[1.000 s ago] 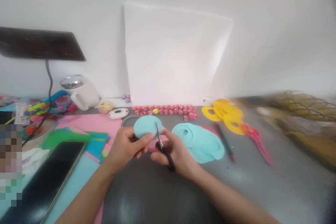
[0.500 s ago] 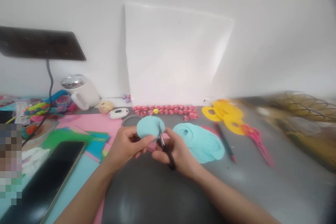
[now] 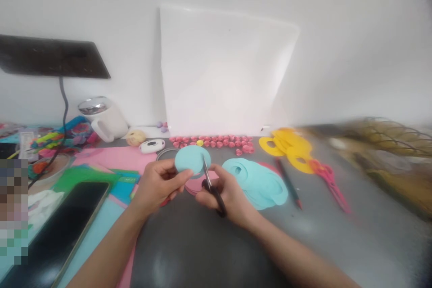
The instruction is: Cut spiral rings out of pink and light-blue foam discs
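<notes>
My left hand [image 3: 162, 184] pinches a light blue paper circle [image 3: 189, 159] by its lower left edge, holding it up above the table. Black-handled scissors [image 3: 216, 198] are in my right hand [image 3: 229, 191], and their blades lie over the circle's right side. Some pink paper [image 3: 199, 184] shows below the circle, partly hidden by my hands. Right of my right hand lies a pile of light blue paper cut-outs [image 3: 259, 184], several with round or spiral cuts.
Rows of small pink paper rolls [image 3: 229, 142] line the back. Yellow paper rings [image 3: 290, 146], a dark pencil [image 3: 290, 184] and pink scissors [image 3: 332, 184] lie right. A phone [image 3: 64, 229], coloured sheets [image 3: 114, 157], a white mug [image 3: 110, 119] and a white device [image 3: 151, 146] stand or lie left.
The paper circle has risen slightly and turned a little in my left hand. The scissors stay at its right side, and more pink paper shows below.
</notes>
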`<move>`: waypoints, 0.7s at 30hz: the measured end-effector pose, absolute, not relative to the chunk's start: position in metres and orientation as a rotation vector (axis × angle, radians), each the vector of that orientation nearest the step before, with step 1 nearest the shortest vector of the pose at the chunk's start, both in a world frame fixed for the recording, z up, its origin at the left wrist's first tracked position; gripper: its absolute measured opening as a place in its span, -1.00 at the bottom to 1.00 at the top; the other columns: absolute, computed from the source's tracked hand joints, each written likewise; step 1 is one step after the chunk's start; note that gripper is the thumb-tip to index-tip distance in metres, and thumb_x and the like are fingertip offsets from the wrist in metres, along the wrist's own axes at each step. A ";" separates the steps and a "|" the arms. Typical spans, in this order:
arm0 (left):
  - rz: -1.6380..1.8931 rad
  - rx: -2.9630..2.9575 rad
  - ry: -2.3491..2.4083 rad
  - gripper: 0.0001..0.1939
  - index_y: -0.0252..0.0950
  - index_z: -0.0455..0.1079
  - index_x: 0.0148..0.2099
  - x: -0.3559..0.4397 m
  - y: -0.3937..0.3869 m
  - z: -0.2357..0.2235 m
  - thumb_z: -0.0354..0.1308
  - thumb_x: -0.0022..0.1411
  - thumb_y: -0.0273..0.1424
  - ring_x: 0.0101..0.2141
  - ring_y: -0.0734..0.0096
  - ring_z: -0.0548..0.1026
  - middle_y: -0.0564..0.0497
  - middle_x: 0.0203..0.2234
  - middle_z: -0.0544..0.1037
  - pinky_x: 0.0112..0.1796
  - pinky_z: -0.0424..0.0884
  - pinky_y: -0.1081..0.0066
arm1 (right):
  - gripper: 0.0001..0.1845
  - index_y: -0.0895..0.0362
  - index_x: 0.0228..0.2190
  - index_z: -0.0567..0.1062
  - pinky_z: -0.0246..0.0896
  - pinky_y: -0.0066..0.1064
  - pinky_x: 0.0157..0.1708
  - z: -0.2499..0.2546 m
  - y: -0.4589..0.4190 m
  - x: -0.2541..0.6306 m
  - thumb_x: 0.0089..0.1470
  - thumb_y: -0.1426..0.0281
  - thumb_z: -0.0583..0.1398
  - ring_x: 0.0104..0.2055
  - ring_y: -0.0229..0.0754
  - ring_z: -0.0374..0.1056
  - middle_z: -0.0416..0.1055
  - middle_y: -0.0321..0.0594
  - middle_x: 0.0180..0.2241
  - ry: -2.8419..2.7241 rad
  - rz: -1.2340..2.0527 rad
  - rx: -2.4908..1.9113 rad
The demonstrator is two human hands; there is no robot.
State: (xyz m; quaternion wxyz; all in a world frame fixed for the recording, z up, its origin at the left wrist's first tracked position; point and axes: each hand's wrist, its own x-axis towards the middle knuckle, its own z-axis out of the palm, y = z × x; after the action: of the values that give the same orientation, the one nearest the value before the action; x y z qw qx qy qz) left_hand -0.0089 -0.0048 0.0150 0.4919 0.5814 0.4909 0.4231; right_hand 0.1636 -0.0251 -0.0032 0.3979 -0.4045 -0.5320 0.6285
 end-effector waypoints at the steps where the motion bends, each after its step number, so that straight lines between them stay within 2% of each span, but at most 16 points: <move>1: 1.033 1.406 1.195 -0.74 -0.32 0.32 -0.55 -0.009 -0.005 0.015 0.23 0.01 -0.27 -0.79 0.65 0.15 0.17 -0.81 0.28 -0.77 0.06 0.58 | -0.54 0.11 -0.22 0.23 -0.06 -0.53 -0.59 -0.003 -0.025 0.164 -0.14 0.33 0.31 -0.62 -0.40 -0.01 0.17 -0.53 -0.67 -1.347 1.592 -1.019; 9: 1.017 1.359 1.125 -0.74 -0.32 0.35 -0.47 -0.010 -0.004 0.011 0.20 0.08 -0.22 -0.80 0.66 0.17 0.16 -0.78 0.32 -0.78 0.03 0.60 | -0.54 0.10 -0.22 0.22 0.00 -0.51 -0.57 -0.007 -0.025 0.163 -0.13 0.30 0.31 -0.61 -0.36 0.08 0.23 -0.49 -0.65 -1.353 1.558 -1.042; 14: 0.958 1.468 1.123 -0.59 -0.34 0.25 -0.64 -0.007 -0.008 0.010 0.15 0.15 -0.23 -0.78 0.68 0.19 0.12 -0.79 0.32 -0.75 0.07 0.59 | -0.52 0.10 -0.22 0.23 -0.08 -0.53 -0.58 -0.005 -0.026 0.161 -0.16 0.36 0.33 -0.61 -0.40 -0.01 0.15 -0.54 -0.67 -1.362 1.625 -1.004; 21: 0.871 1.558 1.127 -0.59 -0.35 0.27 -0.67 -0.006 -0.009 0.015 0.15 0.16 -0.29 -0.79 0.70 0.17 0.15 -0.86 0.24 -0.73 0.08 0.61 | -0.52 0.09 -0.28 0.24 0.00 -0.49 -0.50 -0.005 -0.024 0.162 -0.21 0.40 0.37 -0.51 -0.35 0.10 0.22 -0.45 -0.56 -1.356 1.598 -0.901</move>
State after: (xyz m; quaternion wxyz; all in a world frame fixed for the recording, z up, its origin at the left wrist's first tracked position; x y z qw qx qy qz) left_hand -0.0056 -0.0091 0.0147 0.4929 0.6421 0.4646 0.3591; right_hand 0.1619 -0.0244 -0.0049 0.4170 -0.3592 -0.5402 0.6367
